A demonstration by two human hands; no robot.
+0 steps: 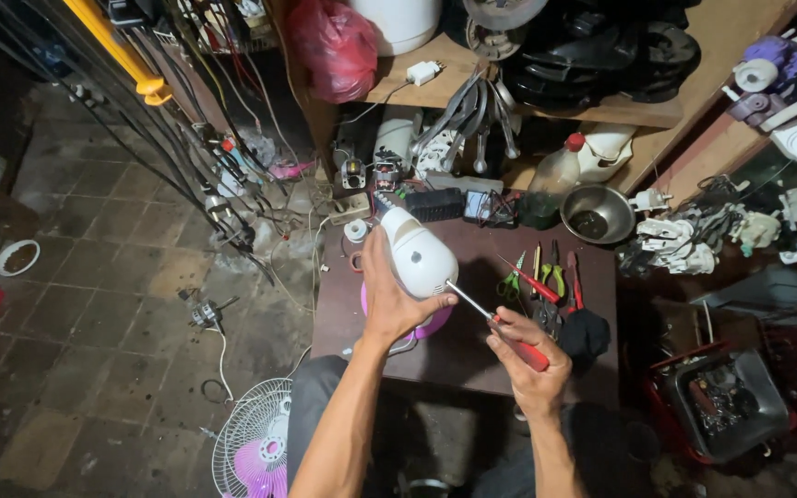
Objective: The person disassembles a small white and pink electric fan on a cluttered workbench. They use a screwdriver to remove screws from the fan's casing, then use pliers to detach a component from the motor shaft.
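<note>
A: Head view, centre of frame: what do the hands hold?

B: The left hand [387, 300] grips a white motor housing [417, 254] above the worktop [472, 355]; the right hand [532, 369] clasps a red-handled screwdriver [495, 320], tip against the housing.

A: Risk?

B: Probably a tip slip toward the left fingers, since the rounded shell is unsupported. Pliers [551, 277] lie right of centre.

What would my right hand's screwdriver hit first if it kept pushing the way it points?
Most likely the white rounded plastic housing gripped by the left hand; the right hand's red-handled screwdriver already has its tip there.
</note>
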